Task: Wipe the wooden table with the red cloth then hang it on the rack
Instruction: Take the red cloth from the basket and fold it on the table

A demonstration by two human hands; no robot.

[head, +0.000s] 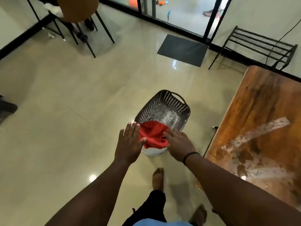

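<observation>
2 hands [128,142] [178,145] at red cloth [153,136] (in basket [164,99]).

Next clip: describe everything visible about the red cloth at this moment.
The red cloth is a soft, crumpled fabric, bunched in folds at the near end of the dark perforated basket on the floor, lying over something white. The left hand touches its left edge with straight fingers; the right hand rests on its right side. Neither has lifted it.

Both bare arms reach forward and down, the left hand [129,141] flat with straight fingers, the right hand [179,145] spread, a dark band round its wrist.
</observation>
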